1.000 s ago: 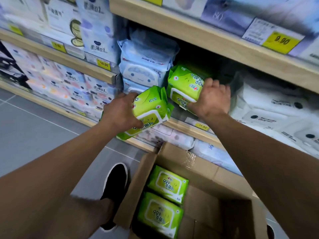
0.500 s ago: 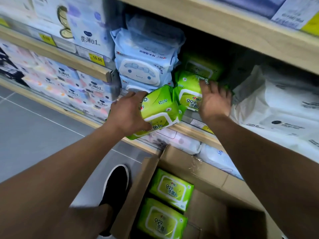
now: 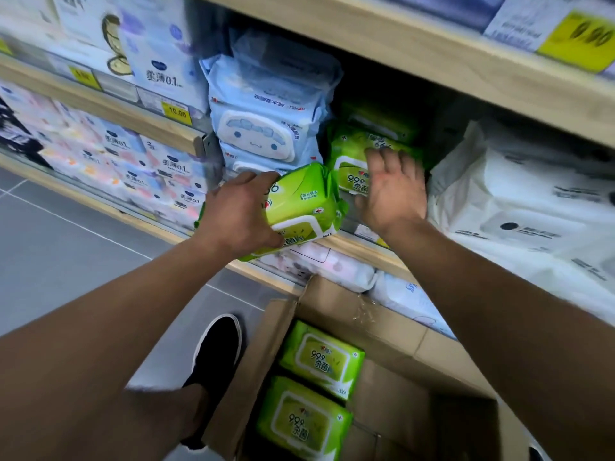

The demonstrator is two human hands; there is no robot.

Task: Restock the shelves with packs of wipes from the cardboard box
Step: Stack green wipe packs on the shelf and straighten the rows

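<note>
Left hand (image 3: pixel 238 217) grip holds green pack (image 3: pixel 301 207); right hand (image 3: pixel 394 191) open, wooden shelf (image 3: pixel 352 247), grey floor (image 3: pixel 66 254).

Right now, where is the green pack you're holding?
The green pack is in the left hand, at the shelf edge, below the blue packs.

The open right hand (image 3: pixel 394 191) covers part of the green wipes pack on the shelf (image 3: pixel 352 161). Another green pack behind it (image 3: pixel 379 119) sits in dark shadow, its words unreadable. The brown cardboard box (image 3: pixel 392 331) is cut off at the bottom edge. The yellow price tag (image 3: pixel 580 36) is blurry.
</note>
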